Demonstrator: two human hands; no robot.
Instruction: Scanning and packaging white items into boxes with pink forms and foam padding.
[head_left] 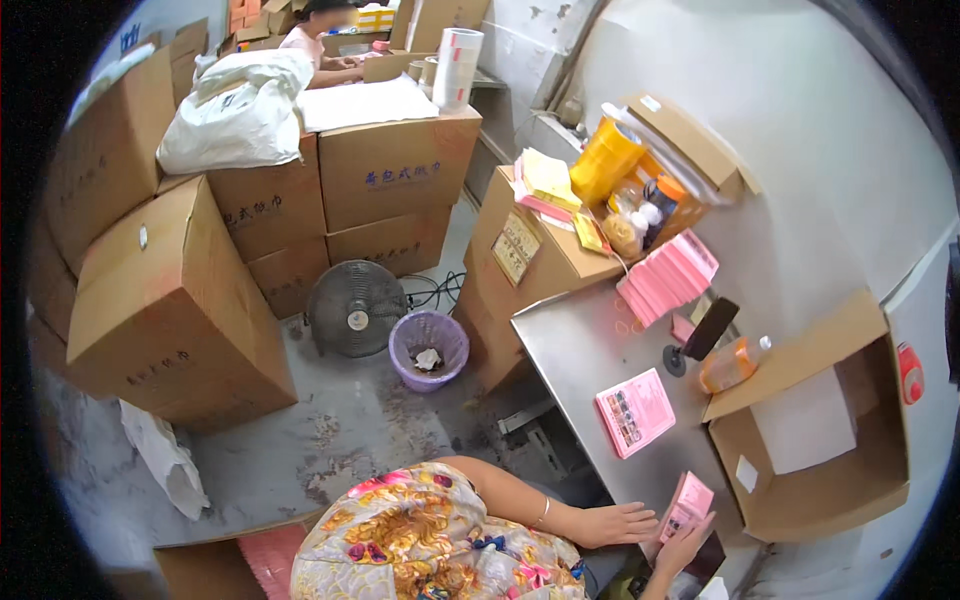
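My right hand [682, 550] is closed around the edge of a small pink printed packet [687, 508] near the front of a metal table [600, 345]. My left hand [622, 524] lies flat beside it, its fingers stretched out and their tips close to the packet's left side. Whether those tips touch the packet, I cannot tell. Farther back on the tabletop lies a larger pink printed pack [636, 412]. Behind that, a row of pink packets [668, 278] stands packed together, with several rubber bands lying next to it.
A phone on a stand [711, 327] and an orange drink bottle [735, 364] stand near an open carton [800, 490] at right. On the floor are a purple bin [428, 340], a fan [357, 308] and stacked cartons [180, 300]. Another person [322, 45] sits at the back.
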